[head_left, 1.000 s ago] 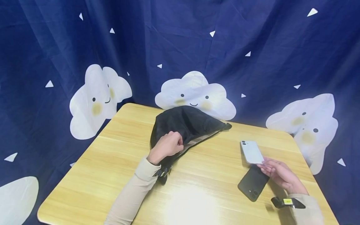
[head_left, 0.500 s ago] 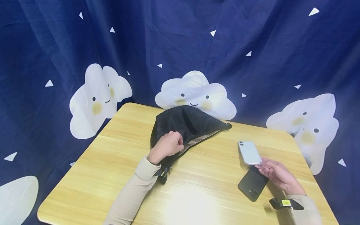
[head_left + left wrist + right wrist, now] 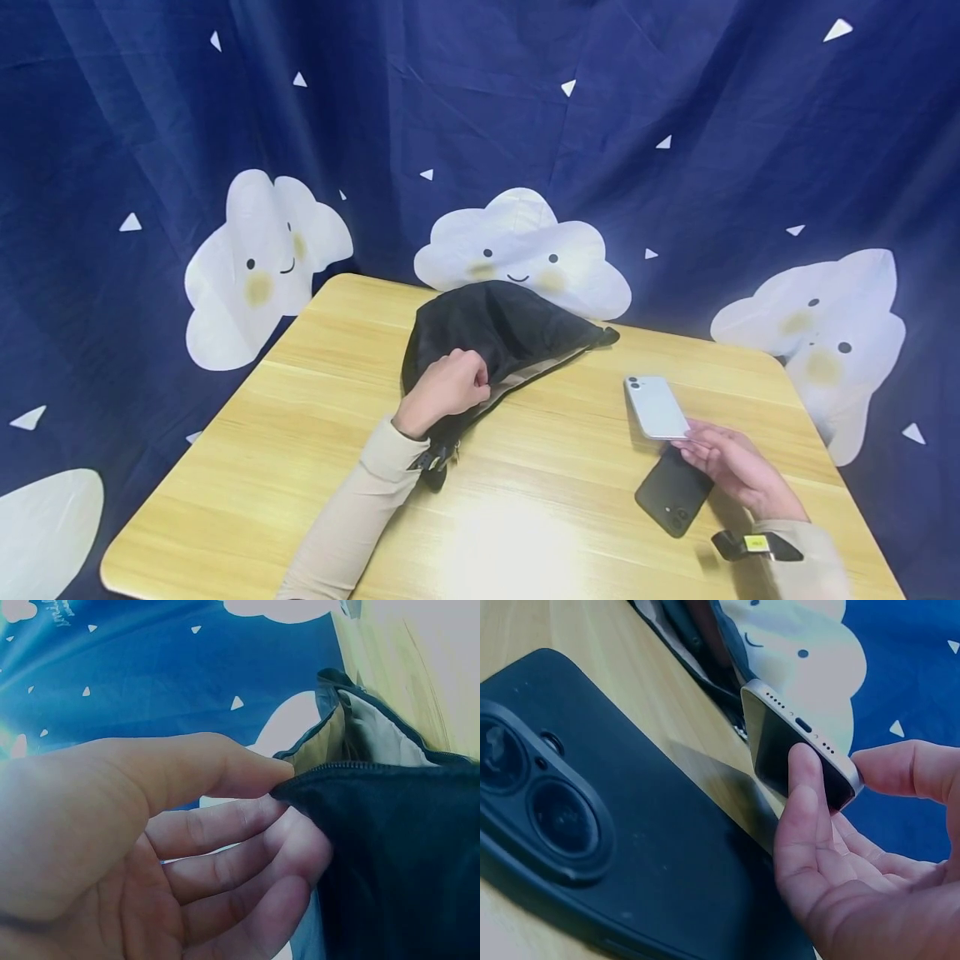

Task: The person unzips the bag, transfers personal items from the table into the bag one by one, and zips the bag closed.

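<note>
A black zippered pouch (image 3: pixel 480 325) lies toward the back of the table, its mouth parted so that a pale lining (image 3: pixel 382 731) shows. My left hand (image 3: pixel 448 385) pinches the pouch's zipper edge between thumb and fingers, as the left wrist view shows. On the right, my right hand (image 3: pixel 738 471) pinches a white phone (image 3: pixel 657 408) by its bottom corner, its camera end pointing away. The phone's dark screen (image 3: pixel 776 746) faces down in the right wrist view, above the table. Under it, partly covered, a black phone (image 3: pixel 675 492) lies on the table with its cameras up.
The wooden table (image 3: pixel 300 433) has rounded corners and a bright glare patch near its front. Behind it hangs a dark blue curtain (image 3: pixel 480 108) with white clouds and triangles. A black strap with a yellow label (image 3: pixel 756 544) is on the right wrist.
My right hand and the white phone have shifted slightly left, toward the pouch. The left hand, pouch and black phone have stayed in place.
</note>
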`<state>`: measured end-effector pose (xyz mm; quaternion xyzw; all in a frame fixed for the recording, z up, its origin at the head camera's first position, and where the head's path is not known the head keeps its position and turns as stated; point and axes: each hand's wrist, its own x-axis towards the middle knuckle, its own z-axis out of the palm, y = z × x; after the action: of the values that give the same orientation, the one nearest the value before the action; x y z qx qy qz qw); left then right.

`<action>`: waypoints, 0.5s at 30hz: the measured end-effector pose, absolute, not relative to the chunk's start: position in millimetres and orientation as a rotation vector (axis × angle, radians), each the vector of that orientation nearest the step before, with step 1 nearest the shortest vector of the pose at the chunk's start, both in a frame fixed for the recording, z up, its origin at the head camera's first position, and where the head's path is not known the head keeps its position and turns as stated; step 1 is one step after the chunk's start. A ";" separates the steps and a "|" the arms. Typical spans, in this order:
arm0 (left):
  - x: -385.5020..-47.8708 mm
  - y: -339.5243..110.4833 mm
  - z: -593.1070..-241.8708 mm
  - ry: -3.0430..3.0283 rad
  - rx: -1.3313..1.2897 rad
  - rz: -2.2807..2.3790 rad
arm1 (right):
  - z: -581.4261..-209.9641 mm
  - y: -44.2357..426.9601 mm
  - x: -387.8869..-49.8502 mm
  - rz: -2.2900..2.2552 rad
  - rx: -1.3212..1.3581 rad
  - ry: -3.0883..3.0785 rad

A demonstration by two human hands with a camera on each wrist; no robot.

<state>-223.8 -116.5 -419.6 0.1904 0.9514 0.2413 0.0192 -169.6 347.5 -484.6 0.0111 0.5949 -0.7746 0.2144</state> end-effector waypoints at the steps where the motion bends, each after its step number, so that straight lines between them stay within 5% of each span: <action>1: -223.8 -116.5 -419.7 2.953 0.592 0.749 | -484.8 346.3 -169.6 -2.145 0.028 1.654; 15: -224.2 -116.4 -420.7 2.950 0.592 0.746 | -484.7 331.5 -168.4 -2.125 -0.009 1.635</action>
<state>-224.2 -116.4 -420.7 0.1911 0.9514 0.2406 0.0208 -168.4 331.5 -484.7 -0.0033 0.5936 -0.7717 0.2283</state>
